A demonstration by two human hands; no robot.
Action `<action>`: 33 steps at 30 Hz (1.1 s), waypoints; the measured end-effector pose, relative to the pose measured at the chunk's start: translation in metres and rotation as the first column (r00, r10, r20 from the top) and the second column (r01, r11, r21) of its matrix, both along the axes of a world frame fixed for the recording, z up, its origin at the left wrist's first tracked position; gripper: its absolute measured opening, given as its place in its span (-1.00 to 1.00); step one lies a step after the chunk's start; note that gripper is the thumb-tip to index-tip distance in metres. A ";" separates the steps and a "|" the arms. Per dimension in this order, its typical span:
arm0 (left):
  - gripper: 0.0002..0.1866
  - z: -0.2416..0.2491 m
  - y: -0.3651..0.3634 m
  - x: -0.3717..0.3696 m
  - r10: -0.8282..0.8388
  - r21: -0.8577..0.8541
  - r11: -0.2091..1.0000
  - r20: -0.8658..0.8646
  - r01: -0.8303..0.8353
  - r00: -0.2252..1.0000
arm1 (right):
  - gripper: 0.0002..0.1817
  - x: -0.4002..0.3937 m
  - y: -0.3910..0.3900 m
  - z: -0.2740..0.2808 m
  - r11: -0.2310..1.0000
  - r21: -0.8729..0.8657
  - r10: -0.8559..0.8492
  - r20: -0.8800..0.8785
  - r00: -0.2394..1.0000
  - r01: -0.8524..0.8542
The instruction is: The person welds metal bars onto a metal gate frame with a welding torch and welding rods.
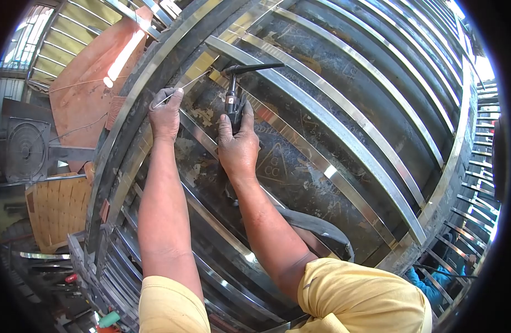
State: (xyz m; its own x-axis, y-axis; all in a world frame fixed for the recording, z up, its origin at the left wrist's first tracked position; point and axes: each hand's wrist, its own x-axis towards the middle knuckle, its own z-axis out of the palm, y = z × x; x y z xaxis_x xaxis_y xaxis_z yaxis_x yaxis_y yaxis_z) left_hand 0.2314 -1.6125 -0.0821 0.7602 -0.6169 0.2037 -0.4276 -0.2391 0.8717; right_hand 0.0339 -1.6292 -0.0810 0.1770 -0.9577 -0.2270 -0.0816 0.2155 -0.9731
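My right hand [240, 149] is closed around the black handle of a TIG welding torch [231, 102]. The torch's head and long black back cap [261, 67] lie crosswise above the fingers, with the nozzle end near a joint in a shiny metal frame. A thin filler rod [196, 80] is pinched in my left hand [166, 117], its far end reaching toward that same joint. Polished metal bars [322, 125] run diagonally across the frame, meeting a wide side rail [150, 75]. Whether the rod's tip touches the metal is too small to tell.
A dark cable sleeve [316, 223] trails beneath my right forearm. Under the bars lies a dark, scuffed surface with chalk-like marks [275, 162]. To the left are a reddish board [94, 83], a dusty fan [28, 145] and a wooden piece [58, 211]. A person's blue sleeve [433, 283] shows lower right.
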 end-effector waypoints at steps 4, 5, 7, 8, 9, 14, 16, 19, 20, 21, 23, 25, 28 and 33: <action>-0.85 -0.003 0.000 -0.003 0.004 0.017 1.000 -0.005 -0.004 1.000 | -0.32 0.009 0.002 -0.010 0.997 -0.061 -0.041 0.006 0.999 0.042; -0.86 -0.003 -0.001 -0.003 0.006 0.019 1.000 -0.002 -0.006 1.000 | -0.31 0.009 0.002 -0.005 0.998 -0.032 -0.043 0.043 0.998 0.045; -0.85 -0.004 -0.002 0.000 -0.005 0.017 1.000 0.012 0.005 1.000 | -0.28 0.010 0.003 -0.005 0.993 -0.079 -0.084 0.093 0.992 0.091; -0.84 -0.007 -0.002 0.000 -0.009 0.017 1.000 0.016 0.009 1.000 | -0.26 0.014 0.005 -0.009 0.979 -0.153 -0.120 0.110 0.987 0.136; -0.83 -0.009 -0.002 0.001 -0.015 0.004 1.000 0.019 0.015 1.000 | -0.25 0.017 0.007 -0.012 0.957 -0.225 -0.155 0.130 0.979 0.182; -0.81 -0.006 -0.001 -0.005 -0.012 0.028 1.000 0.095 0.010 0.995 | -0.22 0.039 0.005 -0.012 0.903 -0.329 -0.235 0.156 0.959 0.275; -0.82 -0.006 0.002 -0.005 -0.034 0.051 0.998 0.138 0.027 0.990 | -0.21 0.039 0.008 -0.010 0.951 -0.233 -0.161 0.188 0.969 0.204; -0.82 -0.008 0.003 -0.005 -0.076 0.048 0.996 0.164 0.069 0.984 | -0.23 0.038 0.006 -0.011 0.964 -0.203 -0.140 0.151 0.978 0.170; -0.81 -0.008 0.003 -0.006 -0.090 0.041 0.996 0.167 0.084 0.982 | -0.24 0.038 0.005 -0.012 0.966 -0.204 -0.132 0.130 0.983 0.157; -0.82 -0.009 0.004 -0.008 -0.081 0.048 0.996 0.217 0.072 0.973 | -0.25 0.039 0.006 -0.012 0.965 -0.213 -0.124 0.140 0.982 0.152; -0.84 -0.008 0.003 -0.012 -0.068 0.062 0.997 0.316 0.051 0.946 | -0.27 0.041 0.006 -0.009 0.962 -0.230 -0.112 0.157 0.981 0.147; -0.84 -0.008 0.003 -0.012 -0.083 0.054 0.996 0.305 0.069 0.949 | -0.29 0.045 0.006 -0.012 0.964 -0.219 -0.107 0.203 0.973 0.152; -0.85 -0.009 0.003 -0.013 -0.083 0.055 0.996 0.325 0.069 0.942 | -0.31 0.050 0.003 -0.012 0.973 -0.181 -0.105 0.203 0.974 0.142; -0.84 -0.013 0.002 -0.011 -0.062 0.037 0.998 0.392 0.052 0.918 | -0.33 0.052 0.002 -0.013 0.976 -0.169 -0.098 0.220 0.971 0.137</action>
State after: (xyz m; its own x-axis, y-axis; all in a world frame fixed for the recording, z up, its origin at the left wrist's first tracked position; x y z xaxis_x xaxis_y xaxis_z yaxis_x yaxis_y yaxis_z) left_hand 0.2208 -1.6105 -0.0953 0.5855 -0.6657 0.4626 -0.7478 -0.2234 0.6252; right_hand 0.0861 -1.6270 -0.0937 0.0854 -0.9962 -0.0173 0.1429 0.0294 -0.9893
